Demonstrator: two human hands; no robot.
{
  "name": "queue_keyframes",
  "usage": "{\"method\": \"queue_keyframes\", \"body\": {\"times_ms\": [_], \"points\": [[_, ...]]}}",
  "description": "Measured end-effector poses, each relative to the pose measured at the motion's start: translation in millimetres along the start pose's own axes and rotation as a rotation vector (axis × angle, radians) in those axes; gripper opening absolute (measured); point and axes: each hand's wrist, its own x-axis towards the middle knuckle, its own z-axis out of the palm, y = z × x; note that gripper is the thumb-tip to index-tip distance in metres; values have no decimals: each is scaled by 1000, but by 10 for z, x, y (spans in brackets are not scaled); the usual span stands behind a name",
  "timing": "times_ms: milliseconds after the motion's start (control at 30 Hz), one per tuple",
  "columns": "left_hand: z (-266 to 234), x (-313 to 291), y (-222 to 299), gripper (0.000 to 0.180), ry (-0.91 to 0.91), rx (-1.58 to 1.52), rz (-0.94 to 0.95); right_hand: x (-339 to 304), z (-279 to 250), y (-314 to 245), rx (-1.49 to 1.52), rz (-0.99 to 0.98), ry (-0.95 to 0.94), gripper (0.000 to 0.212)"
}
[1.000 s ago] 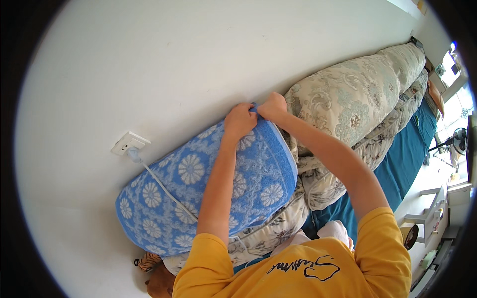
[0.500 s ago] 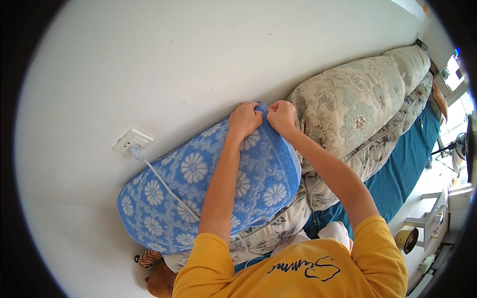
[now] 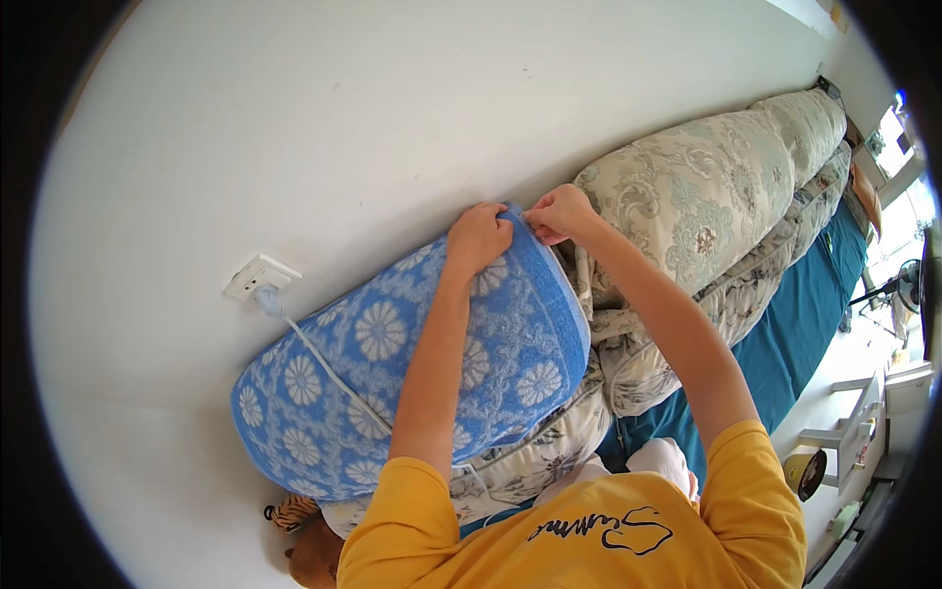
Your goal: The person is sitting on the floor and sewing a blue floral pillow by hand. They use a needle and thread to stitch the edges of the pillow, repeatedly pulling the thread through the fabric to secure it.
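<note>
A plump pillow-like bundle wears a blue towel-like cover [image 3: 381, 332] patterned with white flowers. It leans against the white wall. At its far corner, my left hand [image 3: 479, 239] rests on top, with the fingers curled over the cloth edge by the wall. My right hand [image 3: 561, 214] is closed in a pinch on the edge of the blue cover, just right of my left hand. Its fingertips are partly hidden. Along the right side of the cover, a pale rim shows under the blue border.
A white cord [image 3: 334, 371] runs from a wall socket [image 3: 261, 277] across the cover. Beige patterned bedding [image 3: 687, 196] is heaped to the right, beside a teal sheet [image 3: 785, 319]. Stuffed toys [image 3: 316, 552] sit at the lower left. A stool [image 3: 852, 432] and a fan [image 3: 908, 285] stand far right.
My right hand has shifted slightly up and turned, drawing the cover's edge outward. More of the right-hand border and pale rim shows. My left hand has barely moved.
</note>
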Motion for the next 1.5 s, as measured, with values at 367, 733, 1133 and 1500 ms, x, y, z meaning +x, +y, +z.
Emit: {"method": "queue_keyframes", "body": {"times_ms": [367, 733, 1133, 1500], "points": [[43, 26, 5, 39, -20, 19, -34, 156, 37, 208, -112, -92, -36, 19], [88, 81, -58, 33, -1, -5, -5, 109, 351, 255, -458, -216, 304, 18], [62, 69, -64, 35, -40, -22, -13, 295, 301, 237, -523, -270, 252, 20], [68, 13, -102, 34, 1, -56, 16, 598, 162, 102, -448, -421, 80, 32]]}}
